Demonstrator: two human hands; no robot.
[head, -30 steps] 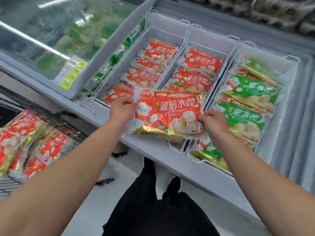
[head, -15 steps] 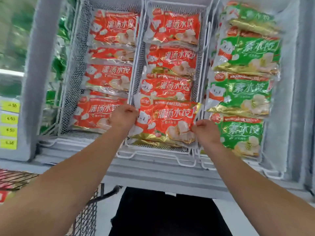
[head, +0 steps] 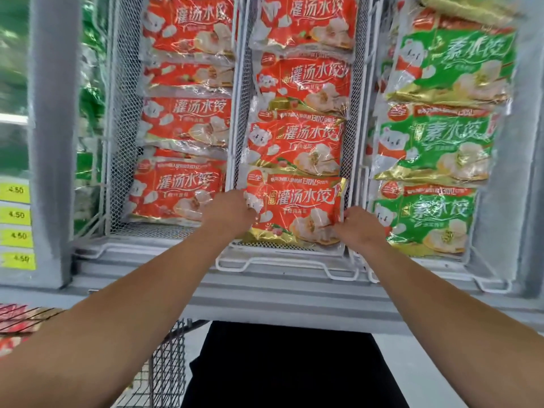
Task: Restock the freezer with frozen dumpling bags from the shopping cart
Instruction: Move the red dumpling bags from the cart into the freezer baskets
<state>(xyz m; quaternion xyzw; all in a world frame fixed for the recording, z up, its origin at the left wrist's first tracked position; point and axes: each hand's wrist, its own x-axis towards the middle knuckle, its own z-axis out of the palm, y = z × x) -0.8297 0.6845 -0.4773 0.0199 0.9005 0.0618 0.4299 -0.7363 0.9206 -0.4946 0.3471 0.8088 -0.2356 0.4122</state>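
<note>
A red dumpling bag (head: 297,210) lies at the near end of the middle wire basket (head: 282,262) in the open freezer. My left hand (head: 228,214) grips its left edge and my right hand (head: 357,228) pinches its right edge. Behind it in the same basket lie more red bags (head: 297,139). The left basket (head: 117,136) holds several red bags (head: 179,189). The right basket holds green dumpling bags (head: 424,219). The shopping cart (head: 164,357) shows at the lower left, with red bags (head: 14,319) in it.
The freezer's grey front rim (head: 265,293) runs across below the baskets. A grey lid frame (head: 50,142) with yellow price labels (head: 16,214) stands at the left, with green packs (head: 89,104) beyond it. My dark-clothed legs (head: 288,366) are below.
My view has swung from the cart side to straight over the freezer. Both hands have carried the red bag from above the rim down onto the near end of the middle basket.
</note>
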